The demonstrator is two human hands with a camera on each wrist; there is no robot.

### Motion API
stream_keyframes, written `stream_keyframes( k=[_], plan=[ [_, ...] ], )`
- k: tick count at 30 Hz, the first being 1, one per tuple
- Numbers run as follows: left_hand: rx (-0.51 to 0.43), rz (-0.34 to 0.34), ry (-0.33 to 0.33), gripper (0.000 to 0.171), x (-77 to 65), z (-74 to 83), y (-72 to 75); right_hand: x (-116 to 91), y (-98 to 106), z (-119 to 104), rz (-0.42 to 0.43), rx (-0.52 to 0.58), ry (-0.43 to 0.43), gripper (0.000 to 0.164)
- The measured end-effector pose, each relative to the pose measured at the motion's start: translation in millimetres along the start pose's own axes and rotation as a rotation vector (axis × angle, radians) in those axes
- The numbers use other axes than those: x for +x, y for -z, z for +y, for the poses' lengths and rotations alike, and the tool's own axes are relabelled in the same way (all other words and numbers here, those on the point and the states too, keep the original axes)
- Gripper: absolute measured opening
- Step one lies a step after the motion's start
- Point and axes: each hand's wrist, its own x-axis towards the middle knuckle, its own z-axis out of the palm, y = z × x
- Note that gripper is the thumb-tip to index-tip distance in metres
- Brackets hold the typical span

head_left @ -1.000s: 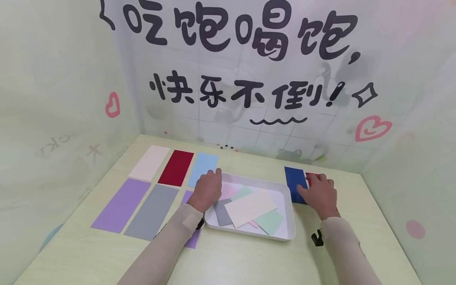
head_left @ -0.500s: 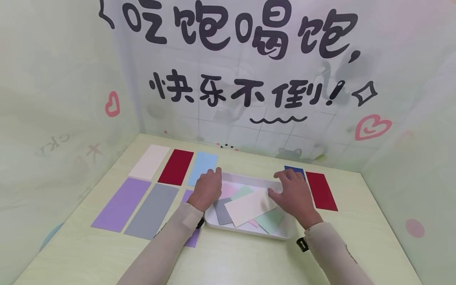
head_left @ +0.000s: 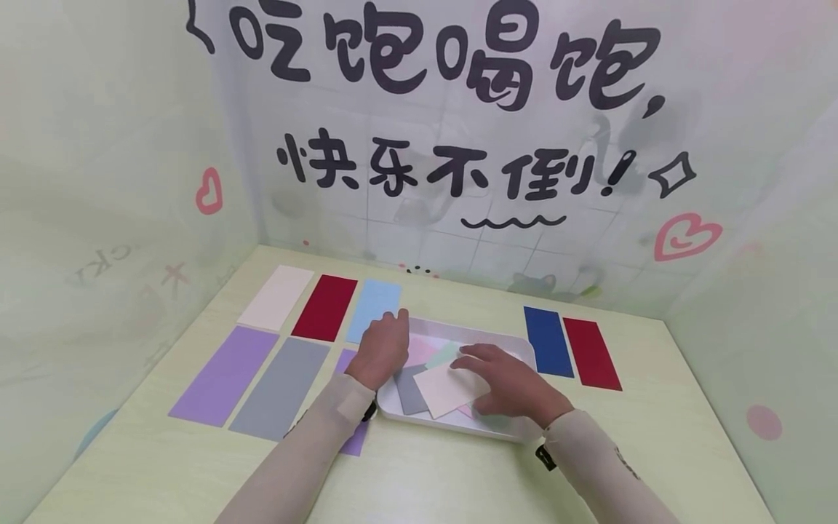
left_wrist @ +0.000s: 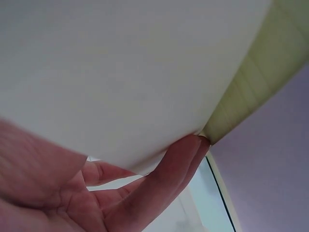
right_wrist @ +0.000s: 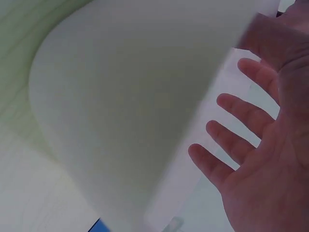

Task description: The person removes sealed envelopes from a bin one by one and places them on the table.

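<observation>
A white tray (head_left: 452, 428) sits mid-table with several overlapping cards in it. On top lies a cream card (head_left: 441, 389); a grey card (head_left: 409, 393), a pink card (head_left: 420, 349) and a green card (head_left: 445, 354) show beneath. My left hand (head_left: 382, 351) grips the tray's left side, its fingers along the outer wall (left_wrist: 111, 82) in the left wrist view. My right hand (head_left: 513, 386) reaches over the tray's right part, fingers spread above the cream card and hiding its right end. In the right wrist view the fingers (right_wrist: 236, 113) are apart, with nothing between them.
Left of the tray lie a pale pink card (head_left: 275, 297), a dark red card (head_left: 324, 308), a light blue card (head_left: 374, 306), a purple card (head_left: 225, 375), a grey card (head_left: 281, 389) and a half-hidden purple card (head_left: 353, 442). Right: a blue card (head_left: 550, 342) and a red card (head_left: 592, 354).
My right hand has moved left, from the red card at the right across the blue card to over the tray. The red card lies uncovered. My left hand has stayed at the tray.
</observation>
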Motion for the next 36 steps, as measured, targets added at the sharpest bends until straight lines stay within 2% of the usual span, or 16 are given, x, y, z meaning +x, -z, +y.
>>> stream_keyframes(
  k=[4,12,28,36],
  plan=[
    [0.003,0.002,0.001,0.039,1.4,-0.4,-1.8,2.8,-1.9,1.4,-0.027,0.015,0.026,0.068],
    [0.015,0.005,-0.003,0.040,1.4,1.0,0.7,5.4,-2.8,2.9,-0.061,0.016,0.012,0.069],
    [-0.009,-0.023,0.030,0.042,-2.9,3.8,-0.1,3.5,-6.3,4.8,0.008,-0.036,0.081,0.062],
    [0.000,0.013,0.021,0.041,-8.2,5.5,-2.4,-0.8,-8.5,4.8,0.033,-0.047,0.092,0.058]
  ],
)
